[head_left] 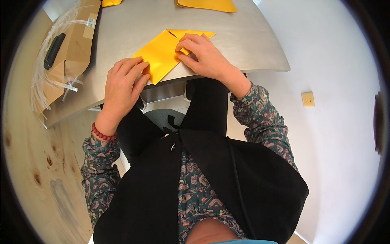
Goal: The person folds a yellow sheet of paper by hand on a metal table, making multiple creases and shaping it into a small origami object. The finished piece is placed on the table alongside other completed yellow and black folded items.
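Left fingers (135,73), right fingers (190,44) on yellow sheet (158,53)

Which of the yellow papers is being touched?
The folded paper, with the left hand and right hand on it. The yellow stack and small piece at the picture's top lie untouched.

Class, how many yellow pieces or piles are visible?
3: a folded piece touched by the left hand and right hand; a pile, top centre; a cropped piece, top left. More may be hidden.
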### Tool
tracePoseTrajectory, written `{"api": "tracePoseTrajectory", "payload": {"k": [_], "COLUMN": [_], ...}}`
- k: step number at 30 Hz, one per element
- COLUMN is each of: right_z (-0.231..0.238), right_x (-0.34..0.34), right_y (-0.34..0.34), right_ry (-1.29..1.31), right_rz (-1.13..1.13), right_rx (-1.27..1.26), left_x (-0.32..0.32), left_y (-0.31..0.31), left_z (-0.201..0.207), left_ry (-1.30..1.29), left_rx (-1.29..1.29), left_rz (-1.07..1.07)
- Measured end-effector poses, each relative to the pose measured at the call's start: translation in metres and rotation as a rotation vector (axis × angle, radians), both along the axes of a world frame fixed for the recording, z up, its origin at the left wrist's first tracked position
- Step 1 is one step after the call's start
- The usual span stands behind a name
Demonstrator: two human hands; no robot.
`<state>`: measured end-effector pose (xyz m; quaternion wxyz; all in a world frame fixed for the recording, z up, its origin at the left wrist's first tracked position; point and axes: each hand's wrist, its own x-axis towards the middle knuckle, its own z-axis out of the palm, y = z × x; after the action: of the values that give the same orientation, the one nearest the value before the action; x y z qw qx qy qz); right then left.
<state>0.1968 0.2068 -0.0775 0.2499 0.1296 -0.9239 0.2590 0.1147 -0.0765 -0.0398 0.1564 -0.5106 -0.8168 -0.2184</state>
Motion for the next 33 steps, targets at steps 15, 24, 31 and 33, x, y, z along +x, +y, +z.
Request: {"api": "tracePoseTrajectory", "payload": {"k": [15,24,31,33], "right_z": [0.007,0.008,0.016,0.016], "right_x": [0.001,0.013,0.023,0.026], "right_y": [-0.008,-0.026,-0.031,-0.036], "right_ry": [-0.089,-0.073,-0.119,-0.135], "right_rz": [-0.035,-0.086,-0.037,-0.045], "right_rx": [-0.027,0.015,0.1,0.113], "left_x": [0.009,0.011,0.013,0.015], "left_y": [0.009,0.007,0.001,-0.002], "left_z": [-0.01,-0.01,-0.005,-0.003], "left_ry": [-0.055,-0.05,-0.069,-0.074], "left_rx": [-0.005,-0.01,-0.069,-0.057], "left_rz": [0.145,0.132,0.133,0.14]}}
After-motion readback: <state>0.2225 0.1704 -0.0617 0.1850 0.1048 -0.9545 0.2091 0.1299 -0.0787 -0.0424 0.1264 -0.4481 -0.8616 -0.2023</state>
